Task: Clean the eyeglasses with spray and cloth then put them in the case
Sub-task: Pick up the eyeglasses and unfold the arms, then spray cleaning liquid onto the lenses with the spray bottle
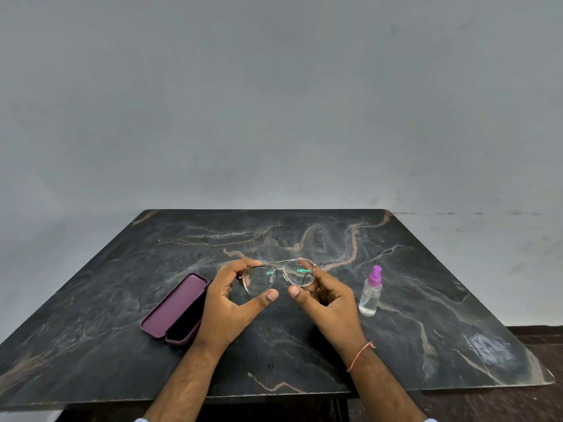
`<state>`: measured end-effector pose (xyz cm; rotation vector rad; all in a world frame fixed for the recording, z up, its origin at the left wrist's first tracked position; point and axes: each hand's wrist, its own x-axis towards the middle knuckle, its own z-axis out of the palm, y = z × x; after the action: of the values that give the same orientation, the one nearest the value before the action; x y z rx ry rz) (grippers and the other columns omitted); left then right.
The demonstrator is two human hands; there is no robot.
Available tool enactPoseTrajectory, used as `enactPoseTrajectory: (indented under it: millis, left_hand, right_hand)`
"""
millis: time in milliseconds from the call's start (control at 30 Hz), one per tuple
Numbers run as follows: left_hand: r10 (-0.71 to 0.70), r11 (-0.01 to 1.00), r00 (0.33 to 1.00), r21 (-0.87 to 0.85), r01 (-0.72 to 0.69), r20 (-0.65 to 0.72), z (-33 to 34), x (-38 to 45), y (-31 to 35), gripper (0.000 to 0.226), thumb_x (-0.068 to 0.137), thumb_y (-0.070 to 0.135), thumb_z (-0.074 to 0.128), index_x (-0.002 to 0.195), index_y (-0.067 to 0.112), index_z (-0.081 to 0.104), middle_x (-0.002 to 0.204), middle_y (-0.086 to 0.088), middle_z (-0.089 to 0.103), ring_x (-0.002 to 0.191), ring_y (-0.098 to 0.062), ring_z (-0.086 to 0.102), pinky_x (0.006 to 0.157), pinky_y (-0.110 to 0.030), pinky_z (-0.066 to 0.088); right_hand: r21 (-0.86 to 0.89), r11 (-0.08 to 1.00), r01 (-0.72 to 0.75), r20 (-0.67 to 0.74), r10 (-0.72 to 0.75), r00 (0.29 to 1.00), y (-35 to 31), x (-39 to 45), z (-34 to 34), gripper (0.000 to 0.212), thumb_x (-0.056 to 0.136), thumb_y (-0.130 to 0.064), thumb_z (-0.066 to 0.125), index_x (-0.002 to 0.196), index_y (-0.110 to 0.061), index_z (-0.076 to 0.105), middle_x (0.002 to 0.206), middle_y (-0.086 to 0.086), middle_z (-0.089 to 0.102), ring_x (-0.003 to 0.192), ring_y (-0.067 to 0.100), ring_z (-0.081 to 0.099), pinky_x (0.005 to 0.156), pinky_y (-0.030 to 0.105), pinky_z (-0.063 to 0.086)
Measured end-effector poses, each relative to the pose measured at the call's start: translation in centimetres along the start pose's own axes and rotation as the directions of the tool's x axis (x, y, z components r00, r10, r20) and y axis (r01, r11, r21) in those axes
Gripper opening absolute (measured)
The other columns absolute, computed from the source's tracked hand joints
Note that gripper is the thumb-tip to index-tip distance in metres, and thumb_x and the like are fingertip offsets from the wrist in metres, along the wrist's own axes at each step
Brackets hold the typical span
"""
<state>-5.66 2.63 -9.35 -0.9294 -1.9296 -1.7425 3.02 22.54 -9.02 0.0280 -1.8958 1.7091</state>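
Note:
Both my hands hold thin metal-framed eyeglasses above the middle of the dark marble table. My left hand grips the left lens rim between fingers and thumb. My right hand pinches the right lens rim the same way. The lenses face me and show green reflections. A purple eyeglass case lies open on the table just left of my left hand, partly hidden by it. A small clear spray bottle with a purple nozzle stands upright to the right of my right hand. No cloth is visible.
A plain grey wall rises behind the table. The table's front edge runs near the bottom of the view, and its right edge slants down at the far right. An orange thread bracelet circles my right wrist.

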Motion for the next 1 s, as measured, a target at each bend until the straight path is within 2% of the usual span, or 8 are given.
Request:
enactPoseTrajectory:
  millis: [233, 333, 500, 633, 767, 833, 900, 1000]
  left_hand:
    - [-0.025, 1.000, 0.998, 0.015, 0.024, 0.050, -0.3, -0.1, 0.2, 0.060, 0.079, 0.072, 0.087, 0.132, 0.047, 0.072, 0.111, 0.019, 0.072, 0.103, -0.014, 0.069, 0.088, -0.027, 0.052]
    - [-0.015, 0.999, 0.997, 0.051, 0.012, 0.070, -0.2, -0.1, 0.0, 0.058, 0.080, 0.058, 0.089, 0.135, 0.052, 0.070, 0.106, 0.011, 0.073, 0.102, -0.018, 0.069, 0.083, -0.028, 0.049]
    - [0.017, 0.994, 0.998, 0.108, -0.024, 0.060, -0.1, 0.1, -0.1, 0.056, 0.081, 0.053, 0.087, 0.134, 0.056, 0.069, 0.112, 0.015, 0.077, 0.116, -0.015, 0.069, 0.093, -0.013, 0.046]
    - [0.021, 0.992, 0.999, 0.123, -0.025, 0.030, -0.1, 0.1, -0.2, 0.053, 0.084, 0.054, 0.086, 0.134, 0.049, 0.072, 0.113, 0.015, 0.077, 0.125, -0.010, 0.066, 0.110, -0.020, 0.047]
    - [-0.027, 0.992, 1.000, 0.124, 0.028, -0.006, -0.1, 0.2, -0.3, 0.053, 0.084, 0.053, 0.089, 0.134, 0.051, 0.071, 0.123, 0.019, 0.076, 0.130, -0.008, 0.062, 0.101, -0.028, 0.048]
    - [-0.038, 0.992, 0.999, 0.122, 0.038, -0.005, -0.2, 0.3, -0.3, 0.054, 0.082, 0.050, 0.087, 0.133, 0.058, 0.069, 0.126, 0.022, 0.076, 0.129, -0.008, 0.061, 0.096, -0.026, 0.047]
    - [-0.040, 0.991, 0.999, 0.125, 0.039, 0.004, -0.2, 0.3, -0.3, 0.054, 0.082, 0.050, 0.087, 0.132, 0.061, 0.068, 0.126, 0.023, 0.075, 0.128, -0.006, 0.061, 0.094, -0.025, 0.047]
    - [-0.040, 0.992, 0.999, 0.124, 0.037, 0.022, -0.1, 0.2, -0.4, 0.053, 0.082, 0.052, 0.086, 0.132, 0.055, 0.070, 0.127, 0.023, 0.075, 0.129, -0.001, 0.060, 0.099, -0.026, 0.048]
  right_hand:
    - [0.029, 1.000, -0.003, -0.002, 0.003, 1.000, 0.1, 0.0, -0.1, 0.056, 0.084, -0.051, 0.087, 0.137, -0.042, 0.072, 0.079, 0.004, 0.056, 0.077, 0.021, 0.051, 0.077, 0.039, 0.047]
    - [0.015, 1.000, 0.006, 0.000, -0.006, 1.000, 0.2, 0.0, -0.2, 0.056, 0.088, -0.050, 0.084, 0.141, -0.040, 0.069, 0.078, 0.002, 0.058, 0.079, 0.019, 0.056, 0.079, 0.036, 0.050]
    - [-0.064, 0.998, -0.012, 0.001, 0.012, 1.000, 0.6, -0.1, 0.0, 0.054, 0.090, -0.050, 0.080, 0.142, -0.044, 0.065, 0.075, -0.008, 0.061, 0.076, 0.010, 0.060, 0.078, 0.028, 0.054]
    - [-0.329, 0.944, 0.007, -0.006, -0.010, 1.000, 0.4, -0.7, -0.2, 0.042, 0.093, -0.059, 0.071, 0.133, -0.049, 0.066, 0.069, -0.014, 0.063, 0.063, 0.003, 0.059, 0.068, 0.023, 0.052]
    - [-0.602, 0.782, 0.162, -0.055, -0.244, 0.968, -0.8, -2.6, -0.8, 0.028, 0.098, -0.054, 0.066, 0.125, -0.044, 0.068, 0.070, -0.015, 0.064, 0.063, 0.006, 0.064, 0.062, 0.021, 0.051]
    - [-0.708, 0.668, 0.230, -0.098, -0.415, 0.904, -1.2, -3.5, -1.7, 0.022, 0.100, -0.046, 0.067, 0.120, -0.038, 0.068, 0.081, -0.020, 0.061, 0.075, 0.001, 0.060, 0.069, 0.022, 0.051]
    - [-0.792, 0.569, 0.221, -0.155, -0.538, 0.828, -1.4, -3.9, -3.4, 0.026, 0.098, -0.038, 0.070, 0.123, -0.030, 0.066, 0.109, -0.015, 0.061, 0.100, 0.005, 0.057, 0.087, 0.027, 0.051]
    - [-0.847, 0.531, 0.040, -0.275, -0.501, 0.821, -1.7, -3.9, -6.6, 0.056, 0.095, -0.030, 0.078, 0.144, -0.022, 0.053, 0.146, 0.007, 0.050, 0.124, 0.028, 0.053, 0.096, 0.039, 0.050]
